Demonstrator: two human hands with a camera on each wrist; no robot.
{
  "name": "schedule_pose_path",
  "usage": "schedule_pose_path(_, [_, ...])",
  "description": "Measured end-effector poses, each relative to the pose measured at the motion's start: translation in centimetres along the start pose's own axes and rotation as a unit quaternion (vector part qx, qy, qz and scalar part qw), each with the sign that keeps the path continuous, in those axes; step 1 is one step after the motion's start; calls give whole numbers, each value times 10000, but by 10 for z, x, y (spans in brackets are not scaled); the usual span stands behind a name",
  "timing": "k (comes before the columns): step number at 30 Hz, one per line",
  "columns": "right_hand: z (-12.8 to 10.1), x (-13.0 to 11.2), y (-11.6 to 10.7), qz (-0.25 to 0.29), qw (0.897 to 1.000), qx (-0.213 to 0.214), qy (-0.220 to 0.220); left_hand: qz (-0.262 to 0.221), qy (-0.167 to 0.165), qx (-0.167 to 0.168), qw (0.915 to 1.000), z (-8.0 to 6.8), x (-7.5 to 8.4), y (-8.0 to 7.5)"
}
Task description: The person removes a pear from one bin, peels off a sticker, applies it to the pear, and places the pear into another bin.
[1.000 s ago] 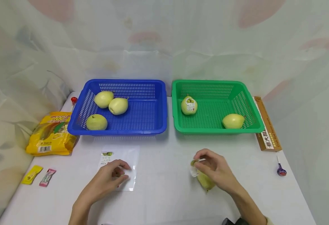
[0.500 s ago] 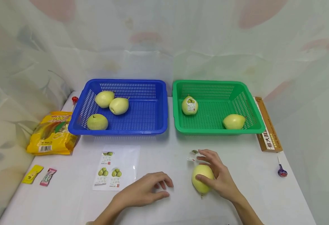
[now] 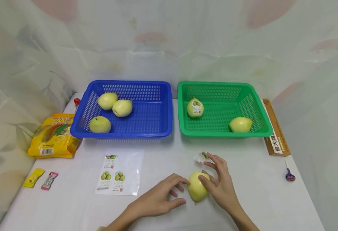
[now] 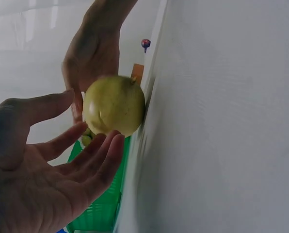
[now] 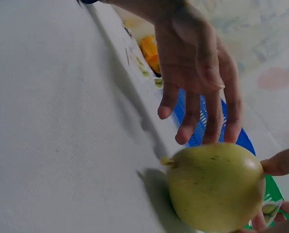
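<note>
A yellow-green pear (image 3: 197, 186) lies on the white table, its stem toward the front edge. My right hand (image 3: 221, 186) holds it between thumb and fingers. A pear-picture sticker (image 3: 202, 157) is at the tip of that hand's index finger, off the fruit; in the right wrist view this sticker (image 5: 269, 209) shows beside the fingers. My left hand (image 3: 161, 195) has its fingers extended and parted at the pear's left side, fingertips close to the skin; the left wrist view shows its relaxed fingers (image 4: 93, 160) near the pear (image 4: 114, 106). Contact is hard to tell.
Several pears sit in two baskets at the back, a blue one (image 3: 121, 135) and a green one (image 3: 223, 134). A sticker sheet (image 3: 132, 179) lies front left. Around the sides are a yellow snack bag (image 3: 53, 136), small candies (image 3: 34, 178), a brown box (image 3: 277, 134) and a lollipop (image 3: 290, 175).
The left hand has left the sticker sheet and come right to the pear. The right hand has shifted the pear left and turned it, the sticker staying at its fingertip.
</note>
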State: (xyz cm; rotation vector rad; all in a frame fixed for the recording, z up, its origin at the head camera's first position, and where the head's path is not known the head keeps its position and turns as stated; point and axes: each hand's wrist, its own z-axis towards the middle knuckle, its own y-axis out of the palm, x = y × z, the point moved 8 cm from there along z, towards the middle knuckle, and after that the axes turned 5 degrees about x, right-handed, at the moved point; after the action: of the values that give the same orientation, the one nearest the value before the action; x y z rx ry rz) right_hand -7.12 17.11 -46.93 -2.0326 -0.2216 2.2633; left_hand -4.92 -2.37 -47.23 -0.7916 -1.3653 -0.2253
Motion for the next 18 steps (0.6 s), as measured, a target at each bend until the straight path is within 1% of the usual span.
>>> schedule_pose_path(2, [-1,-1,4,281,9991,-285,-136,-45,-103,134,9998,1,-3,-3])
schedule_pose_path(5, [-3,-5,14,650,9943,-728,-434,-156,-238,232,9993,2,-8,-6])
schedule_pose_path(7, [-4,-7,21,745,9910,-951,-581,-235,-331,261,9988,3,-10,-6])
schedule_pose_path(9, [-3,-9,27,645,9907,-1036,-607,-269,-446,295,9982,3,-13,-6])
schedule_pose_path(11, [-2,-8,29,263,9935,-983,-512,-257,-541,349,9976,4,-15,-6])
schedule_pose_path(13, [-2,-6,27,-351,9951,-865,-326,-215,-608,398,9971,4,-18,-7])
schedule_pose_path(15, [-2,-4,21,-989,9922,-751,-124,-168,-656,418,9968,4,-20,-7])
schedule_pose_path(16, [-2,-3,18,-1226,9899,-713,-39,-159,-664,424,9968,5,-20,-7])
schedule_pose_path(18, [-2,-1,13,-1397,9875,-725,63,-155,-688,430,9966,5,-21,-9])
